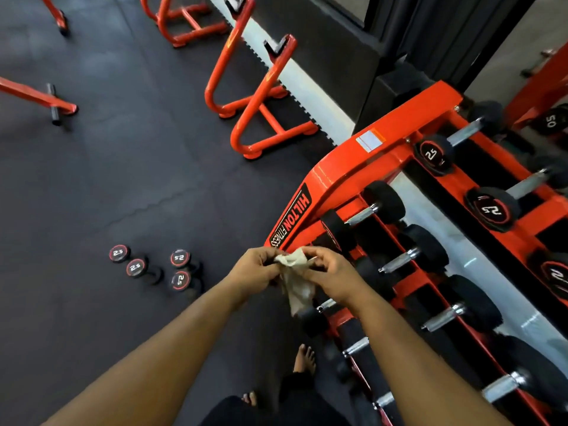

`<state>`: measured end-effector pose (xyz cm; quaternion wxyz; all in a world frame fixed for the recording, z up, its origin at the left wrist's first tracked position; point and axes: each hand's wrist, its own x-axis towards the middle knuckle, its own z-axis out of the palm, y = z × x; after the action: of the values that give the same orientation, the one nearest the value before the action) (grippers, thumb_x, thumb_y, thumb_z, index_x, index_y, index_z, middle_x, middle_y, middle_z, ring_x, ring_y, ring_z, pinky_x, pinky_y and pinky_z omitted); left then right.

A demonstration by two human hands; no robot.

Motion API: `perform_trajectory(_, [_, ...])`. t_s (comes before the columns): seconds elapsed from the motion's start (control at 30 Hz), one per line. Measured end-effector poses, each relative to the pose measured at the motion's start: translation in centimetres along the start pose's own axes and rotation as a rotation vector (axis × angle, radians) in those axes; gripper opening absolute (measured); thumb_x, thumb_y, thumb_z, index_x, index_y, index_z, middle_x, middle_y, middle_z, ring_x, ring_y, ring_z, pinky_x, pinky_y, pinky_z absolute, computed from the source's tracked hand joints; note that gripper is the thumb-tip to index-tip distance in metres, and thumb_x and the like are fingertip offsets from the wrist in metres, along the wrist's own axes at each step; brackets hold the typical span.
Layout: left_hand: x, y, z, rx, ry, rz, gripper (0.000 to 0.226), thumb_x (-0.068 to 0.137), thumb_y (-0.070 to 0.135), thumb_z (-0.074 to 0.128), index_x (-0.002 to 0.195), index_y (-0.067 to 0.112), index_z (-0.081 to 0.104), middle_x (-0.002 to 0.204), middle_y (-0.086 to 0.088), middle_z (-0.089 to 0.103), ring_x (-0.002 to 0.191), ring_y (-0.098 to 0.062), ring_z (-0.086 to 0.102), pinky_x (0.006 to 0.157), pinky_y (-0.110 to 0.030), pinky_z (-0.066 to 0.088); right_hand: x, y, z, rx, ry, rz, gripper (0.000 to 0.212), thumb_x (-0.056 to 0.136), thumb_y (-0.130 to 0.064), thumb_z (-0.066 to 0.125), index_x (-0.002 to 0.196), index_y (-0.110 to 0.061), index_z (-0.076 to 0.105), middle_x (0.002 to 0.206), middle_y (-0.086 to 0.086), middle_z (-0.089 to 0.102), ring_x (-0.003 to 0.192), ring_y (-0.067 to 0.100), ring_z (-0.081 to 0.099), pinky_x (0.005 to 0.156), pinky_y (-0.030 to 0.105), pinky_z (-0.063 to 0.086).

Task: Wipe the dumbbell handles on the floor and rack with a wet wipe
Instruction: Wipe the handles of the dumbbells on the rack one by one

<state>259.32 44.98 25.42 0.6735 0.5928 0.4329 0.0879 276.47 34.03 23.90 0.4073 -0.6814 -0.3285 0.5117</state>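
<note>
A person stands barefoot beside an orange dumbbell rack (338, 176), both hands raised at the centre of the view and pinching a crumpled wet wipe (296, 281) between them: the left hand (258, 272) grips its upper corner with curled fingers, the right hand (330, 273) pinches the opposite edge, and the rest of the cloth hangs down between the wrists. The wipe's lower end covers part of a racked dumbbell behind it, and the fingertips of both hands are hidden in its folds. The rack runs off the frame at 3 and 5 o'clock, so its full length cannot be made out; chrome dumbbell handles (399, 261) show between black heads on its tiers. Four small dumbbells (153, 269) marked 2.5 stand on end on the black rubber floor (92, 186) at 9 o'clock from the hands, their handles mostly hidden beneath the upper heads. Open matting stretches from them toward 10 o'clock. Orange stands (261, 96) sit at 12 o'clock, others cut off along the top and left edges. One bare foot (304, 361) shows at 6 o'clock.
</note>
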Motion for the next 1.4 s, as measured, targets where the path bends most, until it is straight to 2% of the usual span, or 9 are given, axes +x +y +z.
perform_trajectory(0.17, [4.5, -3.2, 1.6, -0.206, -0.024, -0.147, 0.044, 0.089, 0.001, 0.076, 0.128, 0.015, 0.063, 0.111, -0.009, 0.073, 0.094, -0.02, 0.074, 0.067, -0.028, 0.059, 5.0, 4.8, 0.3, 0.141, 0.171, 0.071, 0.02, 0.084, 0.001, 0.075, 0.099, -0.012, 0.076, 0.096, 0.005, 0.077, 0.091, 0.016, 0.07, 0.087, 0.036, 0.057])
perform_trajectory(0.37, [12.3, -13.3, 2.4, -0.188, 0.061, -0.275, 0.018, 0.091, -0.011, 0.066, 0.094, 0.007, 0.07, 0.093, -0.021, 0.074, 0.08, -0.029, 0.069, 0.068, -0.037, 0.056, 10.4, 13.6, 1.2, 0.257, 0.189, 0.228, 0.018, 0.085, 0.015, 0.063, 0.09, 0.001, 0.073, 0.095, 0.008, 0.077, 0.083, 0.015, 0.071, 0.069, 0.023, 0.055])
perform_trajectory(0.6, [22.1, -23.6, 2.5, -0.494, -0.021, -0.565, 0.024, 0.102, 0.019, 0.054, 0.116, 0.009, 0.071, 0.099, -0.013, 0.073, 0.084, -0.026, 0.071, 0.084, -0.046, 0.058, 17.6, 26.7, 2.4, -0.278, 0.222, -0.072, 0.043, 0.079, 0.012, 0.052, 0.082, -0.021, 0.079, 0.115, -0.009, 0.068, 0.107, 0.002, 0.063, 0.094, 0.011, 0.045])
perform_trajectory(0.83, [30.1, -34.4, 2.9, -0.057, -0.074, -0.412, 0.017, 0.089, 0.0, 0.076, 0.103, 0.009, 0.073, 0.087, -0.007, 0.078, 0.07, -0.017, 0.07, 0.059, -0.027, 0.055, 24.0, 36.7, 3.7, -0.1, 0.308, 0.072, 0.034, 0.088, 0.0, 0.052, 0.104, -0.022, 0.072, 0.108, -0.004, 0.072, 0.106, 0.006, 0.065, 0.095, 0.026, 0.051])
perform_trajectory(0.97, [34.0, -39.0, 3.9, -0.005, -0.093, -0.249, 0.024, 0.088, -0.005, 0.075, 0.096, 0.017, 0.071, 0.086, -0.005, 0.076, 0.072, -0.015, 0.071, 0.063, -0.031, 0.058, 27.0, 40.7, 4.0, 0.166, 0.167, 0.312, 0.041, 0.09, -0.05, 0.068, 0.128, -0.042, 0.056, 0.121, -0.008, 0.069, 0.111, 0.006, 0.066, 0.088, 0.028, 0.056])
perform_trajectory(1.03, [35.3, -40.9, 4.5, 0.002, -0.082, -0.219, 0.024, 0.085, 0.006, 0.079, 0.101, 0.022, 0.071, 0.095, -0.006, 0.078, 0.085, -0.02, 0.075, 0.078, -0.043, 0.062, 28.2, 42.6, 4.3, 0.07, 0.108, 0.302, 0.033, 0.092, -0.037, 0.072, 0.123, -0.037, 0.064, 0.116, -0.009, 0.071, 0.106, 0.002, 0.067, 0.083, 0.02, 0.054])
perform_trajectory(1.13, [36.8, -43.4, 4.8, 0.047, 0.0, -0.186, 0.022, 0.08, 0.028, 0.075, 0.101, 0.031, 0.069, 0.096, 0.002, 0.077, 0.09, -0.024, 0.075, 0.084, -0.051, 0.061, 30.1, 44.4, 4.2, 0.072, 0.323, 0.273, 0.026, 0.092, -0.006, 0.068, 0.103, -0.029, 0.073, 0.1, -0.005, 0.075, 0.095, 0.014, 0.072, 0.072, 0.029, 0.059])
perform_trajectory(1.27, [39.1, -45.0, 4.0, 0.531, 0.131, 0.036, 0.022, 0.09, 0.024, 0.068, 0.112, 0.024, 0.069, 0.111, 0.001, 0.068, 0.109, -0.028, 0.062, 0.096, -0.046, 0.051, 32.3, 46.6, 2.9, -0.361, 0.497, -0.021, 0.041, 0.09, -0.006, 0.062, 0.123, -0.03, 0.069, 0.112, -0.005, 0.07, 0.103, 0.014, 0.065, 0.088, 0.028, 0.053])
perform_trajectory(1.4, [42.2, -45.7, 4.4, 0.853, 0.188, 0.064, 0.034, 0.096, 0.034, 0.058, 0.124, 0.016, 0.063, 0.127, -0.011, 0.059, 0.124, -0.036, 0.05, 0.102, -0.046, 0.037, 35.6, 48.3, 2.0, -0.976, 0.368, -0.322, 0.053, 0.091, -0.011, 0.059, 0.142, -0.026, 0.057, 0.105, 0.007, 0.062, 0.094, 0.028, 0.057, 0.081, 0.041, 0.048])
